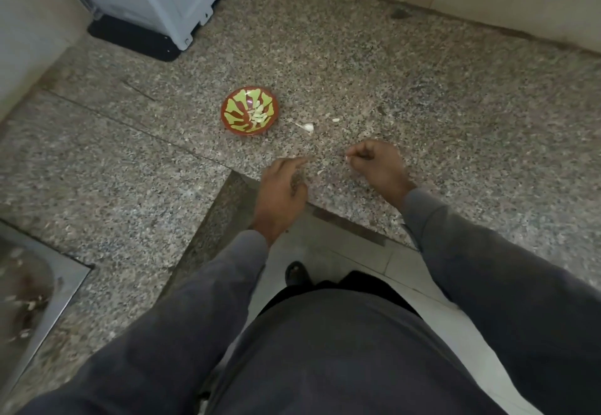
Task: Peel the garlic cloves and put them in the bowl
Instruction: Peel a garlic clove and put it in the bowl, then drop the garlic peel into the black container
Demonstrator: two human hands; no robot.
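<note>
The right hand [379,164] pinches a small white garlic clove [348,158] in its fingers. The left hand [281,193] hangs loose, fingers spread. Peeled cloves [259,114] lie in the bowl [231,106] on the worktop [422,105].

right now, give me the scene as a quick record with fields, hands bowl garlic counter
bowl: red with green pattern, on the granite counter, peeled cloves inside
loose garlic: on the counter right of the bowl, another bit farther right
left hand: fingers extended, holds nothing
right hand: pinches a small white piece
sink: lower left, scraps inside
</note>
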